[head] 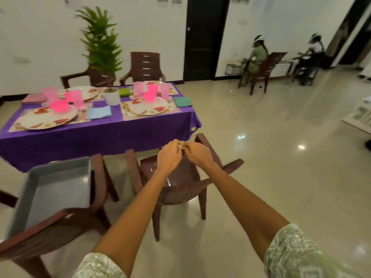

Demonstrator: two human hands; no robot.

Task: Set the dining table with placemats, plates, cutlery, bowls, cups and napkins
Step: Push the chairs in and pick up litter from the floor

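Grey tub (60,189): sitting on the brown chair (60,223) at my left, nothing showing inside.
Table (84,137): wearing its purple cloth, carrying four floral plates on placemats.
Near-left plate (46,119): holding a pink bowl (59,106), pink cups (77,98) standing just beyond.
White pot (112,96): standing mid-table.
Near-right plate (148,106): holding another pink bowl (150,96).
Left hand (169,157): I'm curling my fingers, pinching something small and pale, too blurred to name.
Right hand (197,154): I'm pinching that same bit, fingertips meeting the left's above an empty chair (180,183).
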